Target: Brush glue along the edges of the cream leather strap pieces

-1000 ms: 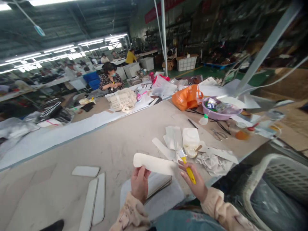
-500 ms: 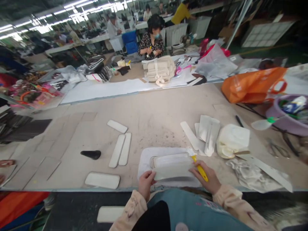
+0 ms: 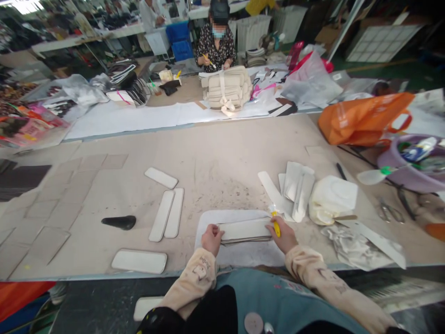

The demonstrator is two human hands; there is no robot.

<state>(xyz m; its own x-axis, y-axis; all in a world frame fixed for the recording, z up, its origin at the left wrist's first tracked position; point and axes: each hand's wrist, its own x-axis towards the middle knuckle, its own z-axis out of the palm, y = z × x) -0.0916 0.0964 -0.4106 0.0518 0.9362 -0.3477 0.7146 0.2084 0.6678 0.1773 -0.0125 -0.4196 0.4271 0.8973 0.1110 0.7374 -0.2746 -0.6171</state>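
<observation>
A pale rectangular panel with rounded corners [image 3: 246, 229] lies over a thin stack of like pieces at the table's front edge. Its left end is pinched between the thumb and fingers of my left hand [image 3: 211, 239]. At the other end, the fingers of my right hand [image 3: 283, 234] touch the panel, while a yellow-handled brush [image 3: 276, 227] is tucked in the same hand. Beneath the stack is a white sheet [image 3: 239, 256]. A white plastic jug [image 3: 333, 197] lies on its side to the right, beside loose pale strips [image 3: 295, 188].
Left of my hands are several finished-looking pale panels [image 3: 139, 261] and a black tapered object [image 3: 120, 222]. Crumpled cloth [image 3: 354, 246], scissors [image 3: 391, 211], a purple basin [image 3: 399, 162] and an orange bag [image 3: 361, 121] occupy the right. Across the table a co-worker [image 3: 215, 46] sits behind bundled pieces [image 3: 227, 88].
Both hands have moved slightly away from my body, bringing the panel from a raised, tilted position onto the stack. The brush now shows less of its handle. The view has shifted.
</observation>
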